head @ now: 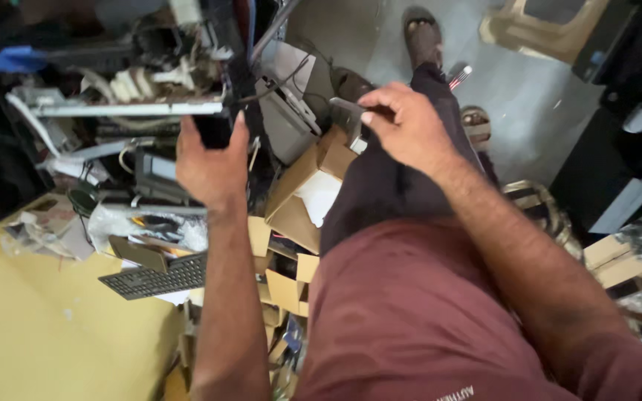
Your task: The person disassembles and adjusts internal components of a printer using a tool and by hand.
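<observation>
a dark block-shaped part (pixel 213 130) is gripped by the left hand (pixel 209 163), just under the opened machine (pixel 150 82). a small grey metal piece (pixel 349 119) is pinched closed in the right hand (pixel 406 126), to the right above the cardboard box (pixel 310 186), well apart from the left hand.

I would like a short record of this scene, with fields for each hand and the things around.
left hand: grips a dark part at the edge of an opened machine
right hand: holds a small grey piece above the lap
nearby: open cardboard box, black keyboard, yellow surface
floor: grey, one sandalled foot visible
</observation>
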